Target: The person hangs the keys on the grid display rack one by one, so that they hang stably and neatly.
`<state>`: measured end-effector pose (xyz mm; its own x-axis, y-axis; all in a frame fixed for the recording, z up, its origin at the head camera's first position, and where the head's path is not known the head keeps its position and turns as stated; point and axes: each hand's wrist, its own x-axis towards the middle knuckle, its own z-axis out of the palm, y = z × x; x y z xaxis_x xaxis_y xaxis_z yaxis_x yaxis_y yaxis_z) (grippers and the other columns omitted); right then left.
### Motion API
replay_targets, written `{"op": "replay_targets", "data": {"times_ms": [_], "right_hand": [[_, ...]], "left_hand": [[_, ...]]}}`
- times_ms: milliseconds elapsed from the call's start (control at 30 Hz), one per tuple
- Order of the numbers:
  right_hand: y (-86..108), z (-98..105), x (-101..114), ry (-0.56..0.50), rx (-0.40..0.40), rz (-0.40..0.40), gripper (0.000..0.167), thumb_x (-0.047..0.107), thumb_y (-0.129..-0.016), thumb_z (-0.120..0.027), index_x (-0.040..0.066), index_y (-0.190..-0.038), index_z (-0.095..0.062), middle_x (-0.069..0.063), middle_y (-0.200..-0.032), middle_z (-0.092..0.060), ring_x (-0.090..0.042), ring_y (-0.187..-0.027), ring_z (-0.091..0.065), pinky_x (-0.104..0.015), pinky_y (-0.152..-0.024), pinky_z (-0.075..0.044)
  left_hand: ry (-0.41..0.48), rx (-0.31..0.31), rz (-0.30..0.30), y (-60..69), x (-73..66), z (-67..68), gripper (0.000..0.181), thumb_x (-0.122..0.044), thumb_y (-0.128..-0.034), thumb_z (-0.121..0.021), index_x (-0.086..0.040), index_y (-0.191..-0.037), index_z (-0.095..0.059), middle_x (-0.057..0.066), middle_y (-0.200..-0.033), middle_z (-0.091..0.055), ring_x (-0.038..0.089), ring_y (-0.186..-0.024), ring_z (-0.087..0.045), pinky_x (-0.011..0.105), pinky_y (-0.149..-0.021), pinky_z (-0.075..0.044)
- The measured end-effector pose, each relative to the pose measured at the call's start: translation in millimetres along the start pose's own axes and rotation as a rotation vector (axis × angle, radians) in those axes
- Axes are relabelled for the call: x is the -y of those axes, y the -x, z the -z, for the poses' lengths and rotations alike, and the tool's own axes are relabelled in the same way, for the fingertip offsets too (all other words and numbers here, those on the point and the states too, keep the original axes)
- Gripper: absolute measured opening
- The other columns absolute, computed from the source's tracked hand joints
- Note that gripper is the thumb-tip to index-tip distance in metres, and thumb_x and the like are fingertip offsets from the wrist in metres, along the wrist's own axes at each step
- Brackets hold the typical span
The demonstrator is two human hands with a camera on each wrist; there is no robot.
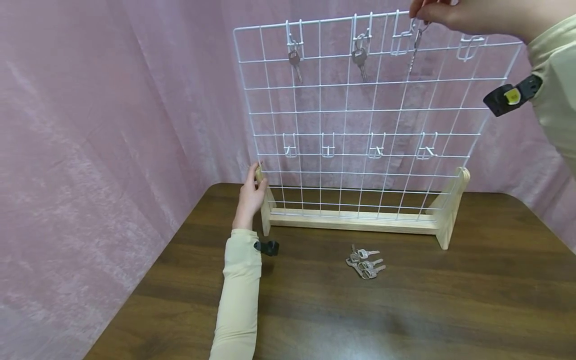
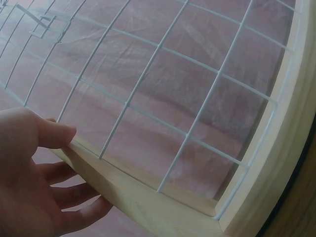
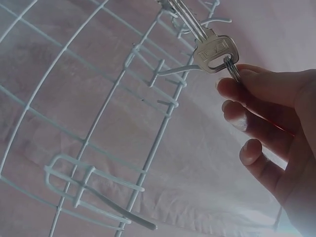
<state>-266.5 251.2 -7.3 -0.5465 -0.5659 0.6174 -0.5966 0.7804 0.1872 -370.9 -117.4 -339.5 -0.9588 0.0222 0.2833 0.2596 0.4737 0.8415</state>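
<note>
A white wire grid rack (image 1: 270, 27) stands upright in a pale wooden stand (image 1: 351, 224). My left hand (image 1: 250, 199) grips the stand's left side piece, its thumb on one face and fingers round the other. At the rack's top right, my right hand (image 1: 479, 16) pinches a small metal ring (image 3: 233, 71) between thumb and index finger. From that ring extends a silver key (image 3: 213, 52), beside the third hook (image 1: 399, 46) of the top row; whether the ring touches the hook I cannot tell. Two other keys, one left (image 1: 294, 58) and one right (image 1: 359, 57), hang from the first two top hooks.
Several loose keys (image 1: 363, 266) lie in a pile on the brown wooden table (image 1: 315, 310) before the stand. A fourth top hook (image 1: 469, 47) and a lower row of hooks (image 1: 328, 151) bear no keys. Pink cloth (image 1: 112, 125) hangs behind.
</note>
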Motion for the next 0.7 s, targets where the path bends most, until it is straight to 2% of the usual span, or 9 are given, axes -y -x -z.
{"op": "replay_targets", "data": {"times_ms": [133, 167, 200, 233, 400, 467, 533, 567, 700], "right_hand": [[-1.4, -0.2, -0.7, -0.009, 0.013, -0.012, 0.011, -0.006, -0.094, -0.053, -0.009, -0.095, -0.063, -0.004, -0.088, -0.062, 0.017, -0.070, -0.033, 0.003, -0.069, -0.026], [-1.5, -0.2, -1.0, -0.005, 0.016, -0.011, 0.011, -0.006, -0.094, -0.053, -0.009, -0.096, -0.063, -0.014, -0.091, -0.062, 0.017, -0.070, -0.032, 0.004, -0.069, -0.026], [-1.9, -0.4, -1.7, -0.007, 0.021, -0.015, 0.011, -0.006, -0.094, -0.053, -0.010, -0.096, -0.063, -0.016, -0.091, -0.061, 0.017, -0.070, -0.032, 0.004, -0.069, -0.026], [-2.5, -0.8, -3.4, -0.008, 0.028, -0.021, 0.011, -0.006, -0.094, -0.052, -0.009, -0.096, -0.063, -0.007, -0.088, -0.061, 0.016, -0.070, -0.033, 0.004, -0.069, -0.026], [-5.8, -1.5, -9.0, -0.033, 0.085, -0.043, 0.013, -0.007, -0.095, -0.049, -0.011, -0.097, -0.061, -0.009, -0.088, -0.061, 0.017, -0.069, -0.034, 0.004, -0.068, -0.027], [-6.4, -1.2, -9.8, -0.043, 0.102, -0.042, 0.013, -0.008, -0.095, -0.047, -0.013, -0.097, -0.059, -0.027, -0.094, -0.058, 0.018, -0.069, -0.033, 0.004, -0.068, -0.027], [-6.5, -1.1, -10.7, -0.042, 0.107, -0.043, 0.014, -0.008, -0.095, -0.046, -0.013, -0.097, -0.059, -0.028, -0.094, -0.058, 0.019, -0.069, -0.033, 0.004, -0.067, -0.027], [-6.5, -1.2, -11.0, -0.044, 0.102, -0.047, 0.013, -0.008, -0.095, -0.047, -0.012, -0.097, -0.060, -0.021, -0.090, -0.060, 0.019, -0.069, -0.034, 0.004, -0.067, -0.028], [-3.7, -0.9, -11.6, -0.029, 0.086, -0.073, 0.014, -0.006, -0.096, -0.047, -0.011, -0.099, -0.060, -0.020, -0.092, -0.060, 0.019, -0.069, -0.033, 0.005, -0.069, -0.028]], "left_hand": [[0.000, -0.011, 0.004, -1.3, 0.9, -1.3, 0.054, -0.024, -0.1016, -0.047, -0.031, -0.151, -0.026, 0.025, -0.146, -0.045, 0.041, -0.124, -0.054, 0.054, -0.094, -0.050], [0.002, -0.011, 0.004, -1.4, 0.5, -1.4, 0.054, -0.023, -0.1015, -0.047, -0.031, -0.151, -0.027, 0.024, -0.146, -0.045, 0.041, -0.123, -0.055, 0.054, -0.094, -0.050], [0.003, -0.012, 0.004, -1.5, 0.0, -1.3, 0.054, -0.023, -0.1014, -0.047, -0.031, -0.151, -0.027, 0.024, -0.146, -0.045, 0.041, -0.123, -0.055, 0.054, -0.094, -0.050], [0.004, -0.012, 0.003, -1.7, -0.4, -1.4, 0.054, -0.023, -0.1014, -0.047, -0.031, -0.151, -0.027, 0.024, -0.145, -0.045, 0.041, -0.123, -0.055, 0.054, -0.094, -0.050], [0.011, -0.007, 0.004, -1.0, -2.5, -0.5, 0.053, -0.023, -0.1016, -0.047, -0.032, -0.150, -0.027, 0.025, -0.145, -0.045, 0.041, -0.123, -0.055, 0.055, -0.094, -0.050], [0.013, -0.006, 0.002, -0.9, -2.7, -0.4, 0.053, -0.023, -0.1016, -0.046, -0.031, -0.150, -0.026, 0.025, -0.145, -0.045, 0.041, -0.123, -0.055, 0.055, -0.093, -0.050], [0.014, -0.006, 0.000, -1.0, -2.9, -0.6, 0.054, -0.022, -0.1016, -0.046, -0.031, -0.151, -0.026, 0.025, -0.146, -0.045, 0.041, -0.123, -0.055, 0.055, -0.093, -0.050], [0.015, -0.005, 0.000, -1.0, -3.0, -0.9, 0.054, -0.022, -0.1017, -0.046, -0.031, -0.151, -0.026, 0.025, -0.146, -0.044, 0.041, -0.123, -0.055, 0.055, -0.093, -0.050], [0.017, -0.006, -0.002, -1.8, -3.3, -1.9, 0.054, -0.023, -0.1016, -0.046, -0.032, -0.151, -0.026, 0.026, -0.146, -0.044, 0.042, -0.123, -0.055, 0.056, -0.093, -0.050]]}}
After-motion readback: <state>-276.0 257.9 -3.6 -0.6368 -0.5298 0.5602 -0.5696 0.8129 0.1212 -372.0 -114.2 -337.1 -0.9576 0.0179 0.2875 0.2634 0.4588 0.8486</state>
